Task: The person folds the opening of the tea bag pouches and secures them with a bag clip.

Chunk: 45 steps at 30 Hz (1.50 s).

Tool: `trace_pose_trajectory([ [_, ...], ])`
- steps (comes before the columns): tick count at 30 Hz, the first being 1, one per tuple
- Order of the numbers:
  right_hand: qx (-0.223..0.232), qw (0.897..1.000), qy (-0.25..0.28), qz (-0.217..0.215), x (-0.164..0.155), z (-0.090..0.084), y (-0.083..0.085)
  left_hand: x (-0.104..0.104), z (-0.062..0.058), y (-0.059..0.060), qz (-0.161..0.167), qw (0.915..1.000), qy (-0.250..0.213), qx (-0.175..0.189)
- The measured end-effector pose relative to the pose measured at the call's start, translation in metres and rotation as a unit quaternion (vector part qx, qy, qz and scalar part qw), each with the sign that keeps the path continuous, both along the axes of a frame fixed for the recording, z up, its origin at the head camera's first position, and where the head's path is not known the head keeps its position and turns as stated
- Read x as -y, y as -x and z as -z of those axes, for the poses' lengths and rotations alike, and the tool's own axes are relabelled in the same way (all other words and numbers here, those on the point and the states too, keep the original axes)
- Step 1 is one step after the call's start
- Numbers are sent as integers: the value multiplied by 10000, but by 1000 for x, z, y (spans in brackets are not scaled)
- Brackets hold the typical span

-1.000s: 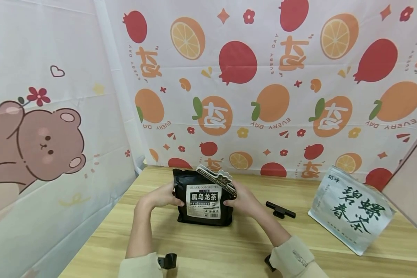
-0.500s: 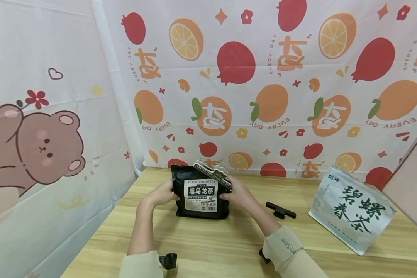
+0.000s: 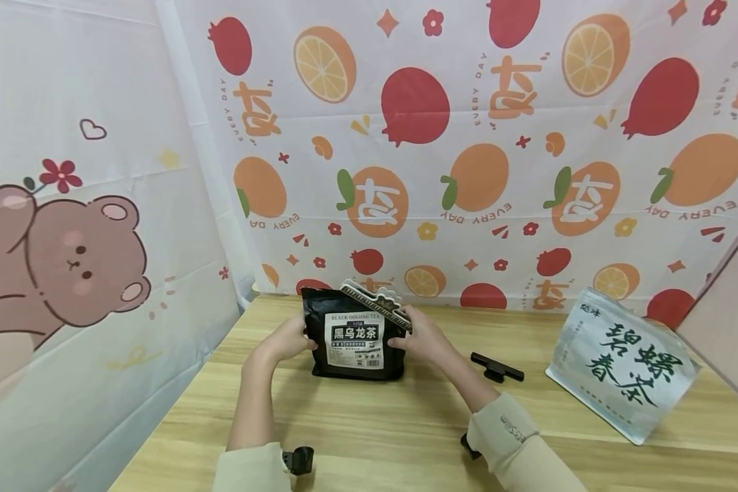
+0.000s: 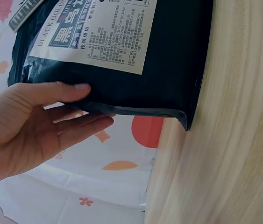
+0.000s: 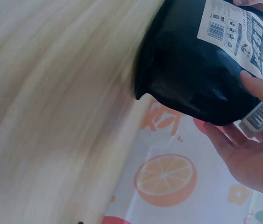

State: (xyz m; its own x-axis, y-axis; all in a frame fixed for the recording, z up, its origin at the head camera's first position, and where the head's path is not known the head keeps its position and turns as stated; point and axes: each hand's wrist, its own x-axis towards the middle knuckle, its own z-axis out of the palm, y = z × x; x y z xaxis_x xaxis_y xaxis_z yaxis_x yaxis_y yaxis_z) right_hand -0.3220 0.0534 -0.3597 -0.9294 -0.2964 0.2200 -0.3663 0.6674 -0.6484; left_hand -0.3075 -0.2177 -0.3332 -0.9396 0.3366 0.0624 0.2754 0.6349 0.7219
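Note:
A black tea bag (image 3: 353, 345) with a white label stands upright on the wooden table (image 3: 375, 424). My left hand (image 3: 283, 342) holds its left edge, thumb on the front and fingers behind; the left wrist view shows this hand (image 4: 28, 121) against the bag (image 4: 168, 60). My right hand (image 3: 421, 340) holds the right edge the same way, as the right wrist view shows for hand (image 5: 252, 149) and bag (image 5: 187, 70). A striped sealing clip (image 3: 378, 311) sits slanted across the bag's top right corner, just above my right thumb.
A loose black clip (image 3: 497, 367) lies on the table to the right of my right hand. Farther right a silver-white tea bag (image 3: 621, 365) leans near the table's right edge. Printed fabric (image 3: 467, 171) hangs behind and on the left.
Both hands and the black bag have slid a little farther away across the table. The grip on the bag looks unchanged.

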Motion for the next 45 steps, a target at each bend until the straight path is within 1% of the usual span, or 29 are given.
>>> trace_pose_trajectory([
  [2,20,9999,113,-50,-4,-3,-3,1,-1,-3,12,10000,-64,29],
  [4,42,9993,339,-123,-9,-6,-6,3,-3,-6,-93,9999,-23,77],
  [5,55,9988,468,-147,-12,-9,-8,4,-5,-9,-207,9997,59,142],
  [8,59,9970,755,-156,-21,-16,-14,5,-11,-19,-492,9961,607,416],
  [10,37,9966,819,-86,-28,-20,-18,5,-16,-26,-702,9894,1092,648],
  [12,2,9965,829,-40,-36,-24,-21,4,-21,-33,-829,9820,1476,842],
  [14,-31,9967,815,-11,-45,-28,-25,1,-25,-38,-909,9763,1713,955],
  [17,-69,9969,785,-13,-58,-36,-32,-5,-30,-45,-864,9737,1860,990],
  [20,-193,9969,767,-34,-72,-44,-39,-14,-36,-51,-687,9751,1878,956],
  [23,-433,9965,708,48,-87,-53,-46,-29,-41,-58,-484,9792,1797,812],
  [26,-732,9955,460,378,-104,-61,-55,-49,-45,-63,-154,9834,1738,508],
  [29,-929,9923,115,814,-122,-70,-67,-68,-45,-64,268,9864,1622,86],
  [31,-1022,9890,-154,1059,-135,-77,-77,-81,-42,-62,563,9868,1504,-226],
  [34,-1158,9844,-450,1249,-154,-85,-92,-99,-37,-62,1013,9855,1231,-587],
  [36,-1201,9816,-597,1357,-166,-89,-102,-110,-32,-61,1249,9844,1032,-688],
  [38,-1180,9798,-673,1470,-179,-92,-110,-121,-27,-61,1367,9835,935,-725],
  [42,-1022,9763,-700,1773,-203,-95,-122,-141,-19,-59,1406,9823,949,-788],
  [45,-1044,9726,-617,1982,-218,-94,-128,-156,-14,-58,1445,9819,938,-787],
])
